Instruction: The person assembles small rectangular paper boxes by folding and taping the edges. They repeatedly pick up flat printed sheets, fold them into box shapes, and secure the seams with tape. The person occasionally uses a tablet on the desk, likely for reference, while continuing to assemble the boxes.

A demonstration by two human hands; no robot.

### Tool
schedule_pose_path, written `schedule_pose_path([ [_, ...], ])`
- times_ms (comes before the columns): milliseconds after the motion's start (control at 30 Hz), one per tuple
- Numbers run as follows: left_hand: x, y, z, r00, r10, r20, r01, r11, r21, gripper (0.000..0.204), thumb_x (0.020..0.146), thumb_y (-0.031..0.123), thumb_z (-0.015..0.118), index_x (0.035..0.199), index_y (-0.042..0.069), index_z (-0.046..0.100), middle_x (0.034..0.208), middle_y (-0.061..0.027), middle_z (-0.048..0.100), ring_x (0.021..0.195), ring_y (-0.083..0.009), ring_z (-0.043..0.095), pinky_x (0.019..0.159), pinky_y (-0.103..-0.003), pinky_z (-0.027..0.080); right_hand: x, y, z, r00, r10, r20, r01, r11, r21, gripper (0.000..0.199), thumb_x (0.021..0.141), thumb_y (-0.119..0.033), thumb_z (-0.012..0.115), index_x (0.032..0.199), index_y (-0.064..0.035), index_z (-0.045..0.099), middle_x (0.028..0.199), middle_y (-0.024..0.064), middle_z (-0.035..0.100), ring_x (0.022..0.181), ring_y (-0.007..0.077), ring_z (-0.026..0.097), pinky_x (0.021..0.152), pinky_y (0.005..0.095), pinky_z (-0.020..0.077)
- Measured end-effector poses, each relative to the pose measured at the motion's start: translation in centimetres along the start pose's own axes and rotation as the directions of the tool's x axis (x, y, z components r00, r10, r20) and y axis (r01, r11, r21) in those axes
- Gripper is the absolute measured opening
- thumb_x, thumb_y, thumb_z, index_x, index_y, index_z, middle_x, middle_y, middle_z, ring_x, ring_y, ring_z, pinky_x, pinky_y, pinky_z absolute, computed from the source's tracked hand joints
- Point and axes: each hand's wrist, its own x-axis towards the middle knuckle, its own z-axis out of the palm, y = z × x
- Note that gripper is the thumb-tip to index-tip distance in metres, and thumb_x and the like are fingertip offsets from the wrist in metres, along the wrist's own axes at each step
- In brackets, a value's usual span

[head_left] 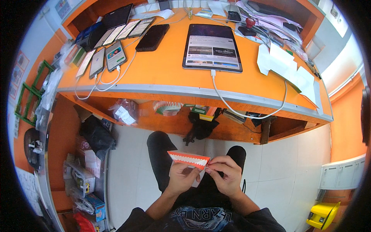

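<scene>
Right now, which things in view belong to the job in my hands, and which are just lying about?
In hand:
- orange-red, white-patterned flat piece, probably card, held by the left hand and right hand

Apparently lying about:
- black-framed rectangular tablet, white cable plugged in
- black rectangular phone
- folded white paper sheets
- yellow plastic object, lower right

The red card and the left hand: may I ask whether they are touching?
Touching: the head view shows the left hand holding the red card by its lower edge.

I count two hands, one red-and-white packet, one orange worktop, one tablet and, off to its left, eight phones: three nearest, four behind, one black-screened beside them.
</scene>
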Motion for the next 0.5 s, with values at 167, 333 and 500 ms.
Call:
schedule_pose_path([
  [167, -0.3, -0.4, 0.4, 1.0, -0.01, 0.006, 0.01, 1.0, 0.009, 0.017, 0.093, -0.003, 0.066, 0.11, -0.003, 0.069, 0.101, -0.0103, 0.069, 0.077, -0.0146, 0.068, 0.06, -0.026, 0.057, -0.3, 0.3, 0.2, 0.999, 0.003, -0.033, -0.003, 1.0, 0.012, 0.015, 0.077, 0.003, 0.08, 0.091, -0.0004, 0.074, 0.117, 0.0135, 0.059, 0.093, 0.0218, 0.067, 0.08, 0.0304, 0.056],
  [333, 0.0, -1.3, 0.7, 0.999, -0.022, -0.034, 0.018, 0.993, -0.117, 0.017, 0.094, -0.004, 0.065, 0.111, -0.004, 0.068, 0.098, -0.0114, 0.071, 0.083, -0.0167, 0.069, 0.071, -0.029, 0.058, -0.4, 0.8, 0.2, 0.998, 0.052, -0.03, -0.048, 0.993, 0.111, 0.015, 0.078, 0.002, 0.08, 0.092, -0.0027, 0.075, 0.108, 0.0103, 0.063, 0.093, 0.0198, 0.066, 0.079, 0.0304, 0.055],
  [500, -0.3, -1.5, 0.0, 0.999, 0.041, 0.007, -0.04, 0.998, -0.057, 0.018, 0.094, -0.004, 0.065, 0.112, -0.004, 0.067, 0.1, -0.0118, 0.071, 0.084, -0.0173, 0.069, 0.074, -0.03, 0.058, 0.1, 0.4, -0.5, 0.996, 0.061, 0.06, -0.067, 0.993, 0.1, 0.015, 0.078, 0.001, 0.08, 0.092, -0.0032, 0.076, 0.102, 0.0081, 0.065, 0.091, 0.0191, 0.066, 0.077, 0.0307, 0.0543],
])
